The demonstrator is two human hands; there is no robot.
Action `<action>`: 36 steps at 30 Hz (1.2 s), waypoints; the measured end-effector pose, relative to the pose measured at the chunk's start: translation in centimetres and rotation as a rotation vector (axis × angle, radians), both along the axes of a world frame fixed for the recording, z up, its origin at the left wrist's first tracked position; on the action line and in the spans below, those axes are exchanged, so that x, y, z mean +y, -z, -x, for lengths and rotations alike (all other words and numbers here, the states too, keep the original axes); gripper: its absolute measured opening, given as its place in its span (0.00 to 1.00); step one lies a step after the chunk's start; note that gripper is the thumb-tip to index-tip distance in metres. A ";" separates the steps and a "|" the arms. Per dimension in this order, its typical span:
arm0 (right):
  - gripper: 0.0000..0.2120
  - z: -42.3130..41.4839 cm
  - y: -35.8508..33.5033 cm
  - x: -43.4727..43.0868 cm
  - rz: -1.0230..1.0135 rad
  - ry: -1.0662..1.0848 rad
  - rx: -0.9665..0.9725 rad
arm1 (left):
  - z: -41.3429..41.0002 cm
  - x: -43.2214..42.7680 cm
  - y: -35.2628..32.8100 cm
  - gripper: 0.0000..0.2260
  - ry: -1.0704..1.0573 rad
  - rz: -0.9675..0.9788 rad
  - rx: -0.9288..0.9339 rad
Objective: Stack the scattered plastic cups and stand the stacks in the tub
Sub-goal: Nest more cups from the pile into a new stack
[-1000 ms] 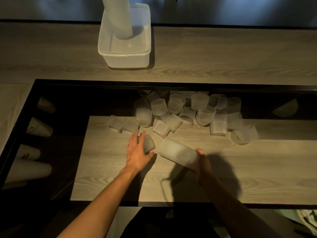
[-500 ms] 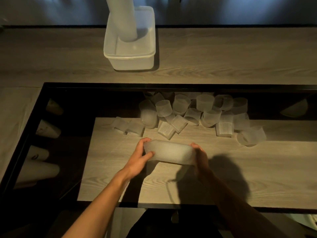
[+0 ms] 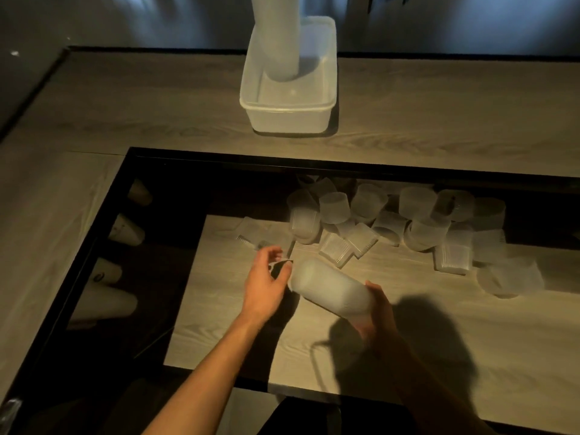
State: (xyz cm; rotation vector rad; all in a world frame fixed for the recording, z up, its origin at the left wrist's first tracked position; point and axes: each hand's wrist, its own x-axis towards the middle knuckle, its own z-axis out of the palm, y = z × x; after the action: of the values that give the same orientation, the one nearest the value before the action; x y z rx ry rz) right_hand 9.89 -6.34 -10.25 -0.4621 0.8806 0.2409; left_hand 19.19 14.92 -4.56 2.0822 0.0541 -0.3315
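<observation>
A right hand [image 3: 378, 315] grips the near end of a cup stack [image 3: 329, 285] tilted over the worktop [image 3: 439, 287], the left hand [image 3: 266, 279] curled at its ten o'clock, grasp unclear; light, slick, thin plastic probably needs both ends held.

We see a short nested stack [image 3: 329, 288] of frosted plastic cups held tilted above the tabletop, its rounded closed end up and to the left and its lower end gripped in the right hand [image 3: 376, 312]. Behind it the loose cups [image 3: 392, 221] lie heaped and touching, some ribbed, some on their sides. Farther back sits the pale rectangular tub [image 3: 288, 120], with a tall stack [image 3: 277, 42] standing in its left part, the top out of view.
</observation>
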 end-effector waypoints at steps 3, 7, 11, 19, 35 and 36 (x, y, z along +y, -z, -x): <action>0.33 -0.5 0.9 1.5 -0.055 0.073 0.039 | -2.7 0.4 1.2 0.27 0.057 -0.458 -0.245; 0.06 -2.5 1.3 3.4 0.309 -0.015 0.053 | -5.4 0.1 3.9 0.42 0.328 -0.883 -0.225; 0.08 -2.7 0.9 3.9 0.237 0.046 0.052 | -5.4 0.4 5.6 0.39 0.389 -0.903 -0.292; 0.15 -1.7 1.8 1.5 0.202 0.097 -0.048 | -2.9 2.7 6.0 0.36 0.311 -0.483 -0.325; 0.21 -1.6 1.2 0.5 0.659 -0.048 -0.155 | 1.8 2.7 3.3 0.20 0.140 0.335 0.127; 0.24 -1.4 1.1 0.6 0.652 -0.047 -0.172 | 1.8 2.7 3.3 0.20 0.130 0.325 0.120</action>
State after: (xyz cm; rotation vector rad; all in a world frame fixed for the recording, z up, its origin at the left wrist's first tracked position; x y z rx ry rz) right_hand 11.28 -5.73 -11.36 -1.0936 0.7676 -0.0529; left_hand 17.37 17.67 -7.83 1.7465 -0.0607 -0.5101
